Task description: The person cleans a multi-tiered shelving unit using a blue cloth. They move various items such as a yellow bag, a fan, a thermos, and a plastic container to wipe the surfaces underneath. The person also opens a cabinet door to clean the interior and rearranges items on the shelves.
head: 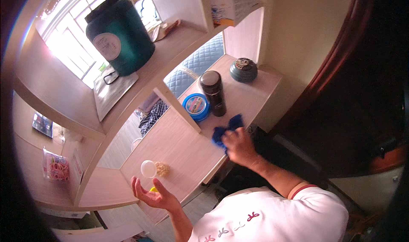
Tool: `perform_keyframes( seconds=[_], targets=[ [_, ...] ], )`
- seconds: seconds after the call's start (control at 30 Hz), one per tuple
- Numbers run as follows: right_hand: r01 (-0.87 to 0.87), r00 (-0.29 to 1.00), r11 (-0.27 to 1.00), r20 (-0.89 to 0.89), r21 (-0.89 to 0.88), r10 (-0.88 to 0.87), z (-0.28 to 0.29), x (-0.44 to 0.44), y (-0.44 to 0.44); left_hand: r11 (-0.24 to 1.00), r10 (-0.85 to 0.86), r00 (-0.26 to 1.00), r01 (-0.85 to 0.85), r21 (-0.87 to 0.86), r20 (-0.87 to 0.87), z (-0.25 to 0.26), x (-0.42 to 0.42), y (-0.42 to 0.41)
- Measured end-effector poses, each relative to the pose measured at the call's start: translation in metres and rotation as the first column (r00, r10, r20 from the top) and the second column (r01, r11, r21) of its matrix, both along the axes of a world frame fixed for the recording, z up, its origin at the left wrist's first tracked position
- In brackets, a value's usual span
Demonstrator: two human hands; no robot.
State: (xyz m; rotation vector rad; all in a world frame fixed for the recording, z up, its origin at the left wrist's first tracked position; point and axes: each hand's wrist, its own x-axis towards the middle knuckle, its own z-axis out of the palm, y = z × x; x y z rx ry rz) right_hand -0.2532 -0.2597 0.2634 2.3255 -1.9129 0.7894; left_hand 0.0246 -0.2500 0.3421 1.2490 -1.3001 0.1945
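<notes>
My right hand [239,146] grips a dark blue cloth [220,136] on the wooden shelf top [188,143], near its front edge. Just behind the cloth stands a dark thermos flask [214,95]. A round blue tub [196,107] with a printed lid is beside the flask. My left hand [155,195] is raised palm up, fingers apart and holding nothing. Close behind it are a jar with a white lid [149,169] and pale brown contents [162,168]. A small yellow thing [154,189] is partly hidden by my left hand.
A ribbed grey-green pot [243,70] stands at the shelf's far right end. On the upper shelf [172,47], a large green canister [119,37] rests partly on a silvery sheet [111,95]. An upright divider [179,111] splits the lower shelf. A clear bag of pink bands [56,165] sits at left.
</notes>
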Motion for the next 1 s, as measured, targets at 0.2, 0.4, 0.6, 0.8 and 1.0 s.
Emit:
perform_keyframes(
  seconds=[0.2,0.4,0.6,0.8,1.0],
  targets=[
    [-0.374,0.744,0.925,0.616,0.064,0.258,0.007,-0.018,0.006,0.845,-0.459,0.876,0.482,0.231,-0.150,0.013,-0.058,-0.018],
    [0.396,0.881,0.913,0.319,-0.098,-0.348,-0.006,-0.140,-0.049,0.770,-0.545,0.797,0.598,0.221,-0.258,-0.012,-0.085,-0.014],
    [0.100,0.995,0.990,-0.006,-0.101,-0.101,-0.009,-0.027,-0.017,0.897,-0.383,0.883,0.426,0.116,-0.272,0.006,-0.062,-0.001],
    [-0.472,0.880,0.882,0.074,0.010,0.470,0.026,0.053,0.042,0.954,-0.195,0.974,0.160,-0.253,-0.117,0.091,0.031,-0.002],
    [-0.816,0.423,0.577,0.667,-0.013,0.613,0.127,0.060,0.026,0.994,-0.077,0.948,0.097,-0.049,0.308,0.210,0.091,-0.015]
  ],
)
